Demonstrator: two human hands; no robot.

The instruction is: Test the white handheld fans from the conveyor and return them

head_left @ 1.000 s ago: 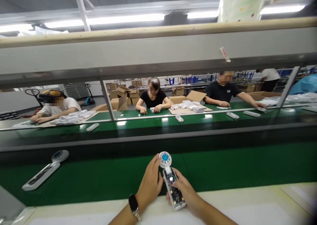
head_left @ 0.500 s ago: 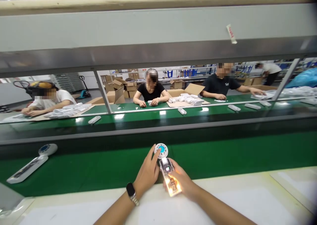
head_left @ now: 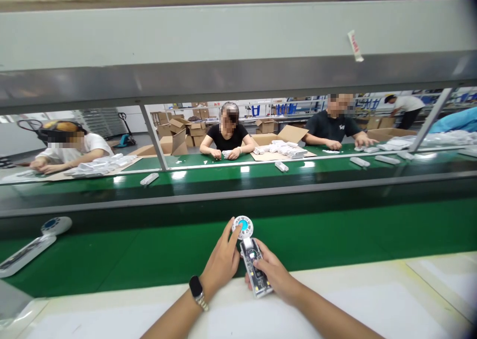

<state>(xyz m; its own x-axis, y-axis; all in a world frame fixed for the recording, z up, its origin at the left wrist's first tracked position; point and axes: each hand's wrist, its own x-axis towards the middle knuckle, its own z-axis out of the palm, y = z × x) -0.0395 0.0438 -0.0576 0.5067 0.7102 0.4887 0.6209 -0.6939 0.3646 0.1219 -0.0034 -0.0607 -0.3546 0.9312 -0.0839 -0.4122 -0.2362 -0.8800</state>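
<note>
A white handheld LED lamp with a round slotted head and a blue centre is held upright before me. Its body (head_left: pixel 257 274) is uncovered, showing a dark circuit board with small yellow LEDs, unlit apart from a whitish glow near the top. My right hand (head_left: pixel 274 272) is closed around the body, with the thumb on the board. At the round head (head_left: pixel 248 233), my left hand (head_left: pixel 222 259) grips from the left, one finger lying on the blue centre. A watch (head_left: pixel 196 287) is on my left wrist.
A similar lamp (head_left: pixel 28 254) lies on the near green belt (head_left: pixel 149 249) at left. White housings (head_left: pixel 149 179) sit on the far belt. Across it, co-workers (head_left: pixel 229 132) handle parts beside piles of white housings (head_left: pixel 285 149) and cardboard boxes. A grey overhead beam (head_left: pixel 186 41) spans the view.
The bright orange light on the lamp's board has gone out. The lamp on the near belt has shifted left, while the housings on the far belt have moved right. My hands keep their places.
</note>
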